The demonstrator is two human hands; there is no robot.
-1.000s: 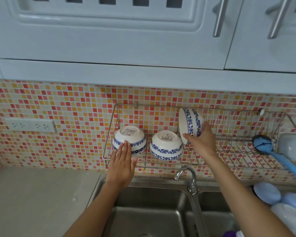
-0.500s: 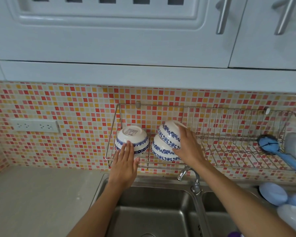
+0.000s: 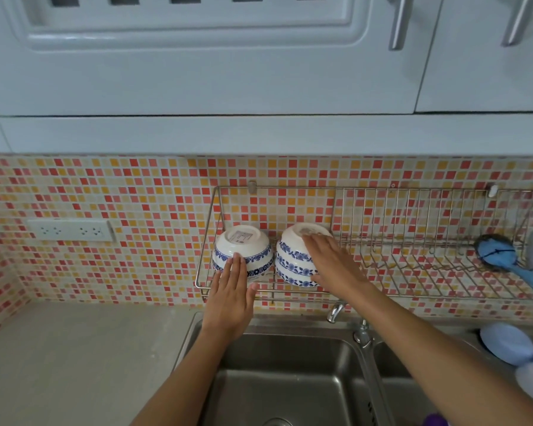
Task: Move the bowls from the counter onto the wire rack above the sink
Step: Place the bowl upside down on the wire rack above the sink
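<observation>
At frame centre, our right hand (image 3: 330,265) lies flat, fingers spread, on two stacked upturned bowls (image 3: 293,261); our left hand (image 3: 231,295), open too, touches a third bowl (image 3: 243,252) just left. All three sit on the wire rack (image 3: 413,272), and the counter (image 3: 74,358) at lower left looks bare, so we judge the task nearly done.

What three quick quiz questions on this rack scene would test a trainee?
1. True or false: the bowls on the rack sit upside down.
2. How many bowls are in the stack under the right hand?
3. The left hand rests on: A) the tap B) the single bowl C) the blue brush

Key:
1. True; the bases face up.
2. Two, one nested over the other.
3. B; flat fingers touch its front side.
</observation>
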